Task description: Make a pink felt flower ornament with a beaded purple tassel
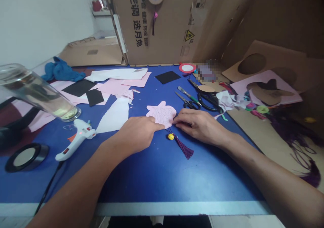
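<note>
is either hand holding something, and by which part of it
The left hand has fingers on the lower edge of the pink cutout; the right hand has fingertips at its lower-right edge. Whether either grips it cannot be told.

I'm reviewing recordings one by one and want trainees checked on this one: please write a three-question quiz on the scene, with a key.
1. True or false: the yellow bell lies on the far side of the pink cutout.
2. What colour is the tassel beside the bell? a) white b) purple c) green
3. Which is nearer the white glue gun, the left hand or the right hand?

Key:
1. False; it lies on the near side.
2. b
3. The left hand.
</note>
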The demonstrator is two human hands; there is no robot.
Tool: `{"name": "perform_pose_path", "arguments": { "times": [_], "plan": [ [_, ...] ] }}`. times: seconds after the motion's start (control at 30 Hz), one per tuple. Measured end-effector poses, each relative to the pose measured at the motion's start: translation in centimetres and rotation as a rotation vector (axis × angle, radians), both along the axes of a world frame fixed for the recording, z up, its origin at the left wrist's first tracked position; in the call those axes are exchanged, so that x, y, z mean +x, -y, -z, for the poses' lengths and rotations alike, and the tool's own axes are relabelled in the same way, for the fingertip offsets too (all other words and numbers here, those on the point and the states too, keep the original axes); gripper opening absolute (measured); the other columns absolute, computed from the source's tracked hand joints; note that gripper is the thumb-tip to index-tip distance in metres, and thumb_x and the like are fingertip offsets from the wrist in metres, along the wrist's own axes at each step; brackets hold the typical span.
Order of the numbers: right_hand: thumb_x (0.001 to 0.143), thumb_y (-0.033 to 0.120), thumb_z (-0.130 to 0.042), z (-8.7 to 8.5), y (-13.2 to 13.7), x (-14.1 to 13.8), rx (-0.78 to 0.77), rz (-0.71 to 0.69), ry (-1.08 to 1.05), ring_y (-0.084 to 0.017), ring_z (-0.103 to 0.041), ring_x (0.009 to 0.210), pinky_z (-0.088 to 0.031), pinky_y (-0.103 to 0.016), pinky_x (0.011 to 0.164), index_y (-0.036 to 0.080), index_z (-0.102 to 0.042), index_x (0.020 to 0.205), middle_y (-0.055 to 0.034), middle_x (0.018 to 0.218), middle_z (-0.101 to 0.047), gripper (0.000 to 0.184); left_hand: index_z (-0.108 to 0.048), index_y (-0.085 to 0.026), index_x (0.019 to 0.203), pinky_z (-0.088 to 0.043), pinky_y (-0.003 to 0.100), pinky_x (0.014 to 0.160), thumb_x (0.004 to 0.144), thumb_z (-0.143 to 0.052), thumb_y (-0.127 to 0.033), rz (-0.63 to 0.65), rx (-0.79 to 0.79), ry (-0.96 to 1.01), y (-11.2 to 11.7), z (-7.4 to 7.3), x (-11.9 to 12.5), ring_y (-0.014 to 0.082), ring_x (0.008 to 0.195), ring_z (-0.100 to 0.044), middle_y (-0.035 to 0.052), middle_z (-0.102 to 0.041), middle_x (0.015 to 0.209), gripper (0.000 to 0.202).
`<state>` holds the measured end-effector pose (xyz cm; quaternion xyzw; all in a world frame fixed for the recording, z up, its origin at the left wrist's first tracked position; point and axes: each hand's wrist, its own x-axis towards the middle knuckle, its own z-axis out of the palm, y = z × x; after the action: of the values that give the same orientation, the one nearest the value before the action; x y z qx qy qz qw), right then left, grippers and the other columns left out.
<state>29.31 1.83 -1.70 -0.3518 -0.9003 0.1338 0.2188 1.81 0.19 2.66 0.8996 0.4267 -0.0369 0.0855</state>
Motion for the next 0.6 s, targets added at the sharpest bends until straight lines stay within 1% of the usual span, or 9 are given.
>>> {"name": "perform_pose_path", "arguments": {
  "times": [0.13, 0.43, 0.5, 0.6],
  "plan": [
    [0.105, 0.014, -0.063, 0.12, 0.07, -0.23, -0.025, -0.008, -0.01, -0.02, -0.073, 0.093, -0.054, -0.03, 0.08, 0.022, -0.079, 0.115, -0.0064, 0.107, -0.077, 0.021, -0.078, -0.04, 0.14, -0.058, 0.036, 0.082, 0.098, -0.049, -0.01, 0.004, -0.003, 0.004, -0.01, -0.07, 0.06, 0.0259, 0.1, -0.078, 0.0053, -0.082, 0.116, 0.059],
    [0.105, 0.014, -0.063, 0.19, 0.09, -0.21, -0.031, -0.006, -0.018, -0.02, -0.073, 0.091, -0.053, -0.031, 0.08, 0.022, -0.079, 0.115, -0.0068, 0.108, -0.078, 0.02, -0.079, -0.037, 0.139, -0.059, 0.035, 0.091, 0.099, -0.051, -0.01, 0.01, -0.009, 0.042, -0.04, -0.1, -0.25, 0.0247, 0.104, -0.078, 0.0047, -0.082, 0.121, 0.056],
    [0.105, 0.014, -0.063, 0.17, 0.09, -0.2, -0.03, -0.01, -0.021, -0.02, -0.073, 0.093, -0.054, -0.031, 0.081, 0.022, -0.079, 0.115, -0.0071, 0.108, -0.078, 0.02, -0.078, -0.035, 0.14, -0.059, 0.036, 0.093, 0.1, -0.05, -0.011, 0.011, 0.001, 0.07, -0.09, -0.23, -0.35, 0.0246, 0.106, -0.077, 0.0043, -0.082, 0.123, 0.055],
    [0.106, 0.014, -0.063, 0.13, 0.11, -0.19, -0.031, -0.014, -0.02, -0.021, -0.073, 0.094, -0.054, -0.032, 0.083, 0.021, -0.079, 0.115, -0.0074, 0.108, -0.078, 0.02, -0.08, -0.028, 0.135, -0.058, 0.038, 0.096, 0.101, -0.047, -0.01, 0.022, 0.061, 0.113, -0.26, -0.5, -0.46, 0.0262, 0.113, -0.074, 0.0069, -0.081, 0.122, 0.05]
  ]
}}
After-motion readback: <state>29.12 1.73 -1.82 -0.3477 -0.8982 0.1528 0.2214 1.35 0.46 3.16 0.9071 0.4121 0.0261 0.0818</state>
